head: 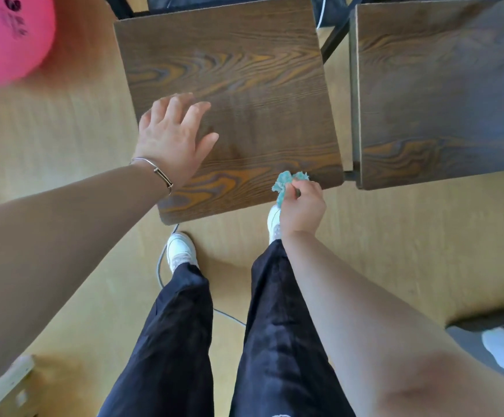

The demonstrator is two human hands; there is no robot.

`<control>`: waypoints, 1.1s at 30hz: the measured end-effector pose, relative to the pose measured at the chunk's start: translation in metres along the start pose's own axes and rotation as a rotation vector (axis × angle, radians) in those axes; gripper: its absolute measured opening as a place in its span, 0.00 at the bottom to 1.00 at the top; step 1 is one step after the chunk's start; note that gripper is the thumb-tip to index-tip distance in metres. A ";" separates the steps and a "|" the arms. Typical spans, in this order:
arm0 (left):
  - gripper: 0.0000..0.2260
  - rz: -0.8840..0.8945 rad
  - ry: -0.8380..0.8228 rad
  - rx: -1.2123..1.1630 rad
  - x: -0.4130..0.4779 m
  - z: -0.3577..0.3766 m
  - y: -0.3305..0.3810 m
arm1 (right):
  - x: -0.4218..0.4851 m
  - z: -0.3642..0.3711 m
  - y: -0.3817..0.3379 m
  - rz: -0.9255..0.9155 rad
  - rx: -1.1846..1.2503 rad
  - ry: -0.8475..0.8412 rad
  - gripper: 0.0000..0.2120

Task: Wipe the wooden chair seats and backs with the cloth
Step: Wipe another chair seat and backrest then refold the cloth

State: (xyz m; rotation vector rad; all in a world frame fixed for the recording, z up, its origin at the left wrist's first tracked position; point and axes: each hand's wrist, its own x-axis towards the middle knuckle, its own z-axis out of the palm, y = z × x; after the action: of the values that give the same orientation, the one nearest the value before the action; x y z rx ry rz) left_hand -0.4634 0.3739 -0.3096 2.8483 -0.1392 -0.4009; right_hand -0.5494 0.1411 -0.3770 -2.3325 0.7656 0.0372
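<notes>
1. Dark trousers (169,341) and white shoes (180,248) fill the near view. A grey cable (159,266) lies on the floor (380,230) just beside our left foot. We judge it a trip risk if we step sideways.
2. Our right hand (301,209) pinches the green cloth (286,182), fingers curled round it, at the front right corner of the seat (244,85). The cloth is bunched small and meets the wood right at the edge.
3. Bunched so, it covers little per stroke, and we could leave unwiped strips. So near the edge, it could also slide off the corner and drop from a loose pinch.
4. Our left hand (172,136), with a bracelet (157,171) at the wrist, is wide, its fingers straight and spread over the seat's left side, holding nothing. It is blurred, so we cannot tell whether it presses down.
5. If it does not brace, a firm stroke could push the seat across the smooth floor. If it does not shift, the wood under it goes unwiped.
6. Farther right stands a second seat (434,91), just beside the first with a narrow gap between. No back shows in view. We judge that most of the task is left.
7. Far left sits a pink ball (7,37), well apart from the work.
</notes>
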 end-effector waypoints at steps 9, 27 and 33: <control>0.24 -0.053 0.023 -0.025 -0.030 -0.015 -0.074 | -0.079 0.055 -0.043 -0.065 -0.002 -0.056 0.03; 0.24 -0.207 0.057 -0.071 -0.082 -0.024 -0.144 | -0.162 0.112 -0.114 -0.233 0.072 -0.472 0.06; 0.24 -0.132 0.032 -0.054 -0.052 -0.034 -0.109 | -0.068 0.078 -0.125 -0.014 0.231 -0.235 0.06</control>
State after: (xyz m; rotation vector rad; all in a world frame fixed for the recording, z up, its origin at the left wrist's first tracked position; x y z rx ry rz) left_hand -0.4969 0.4940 -0.2936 2.8175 0.0651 -0.3799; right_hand -0.5249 0.2993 -0.3478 -2.0692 0.6023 0.2027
